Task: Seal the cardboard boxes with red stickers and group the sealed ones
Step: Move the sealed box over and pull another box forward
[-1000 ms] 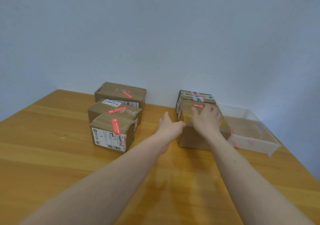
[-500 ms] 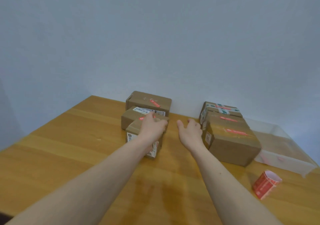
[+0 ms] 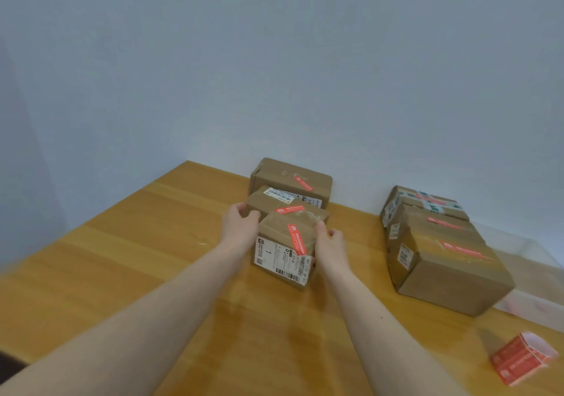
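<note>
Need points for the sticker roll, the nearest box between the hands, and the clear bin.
sticker roll (image 3: 518, 362): head view, red outer side.
nearest box (image 3: 282, 256): head view, white label on front face.
clear bin (image 3: 537, 310): head view, near wall.

Brown cardboard boxes (image 3: 285, 252) are wearing red stickers (image 3: 296, 239) and white barcode labels (image 3: 279, 259); the tabletop (image 3: 122, 258) is showing honey-yellow wood grain, the sticker roll (image 3: 518, 362) glowing red

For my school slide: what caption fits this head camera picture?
Both hands, left and right, hold a sticker-sealed small box.
</note>
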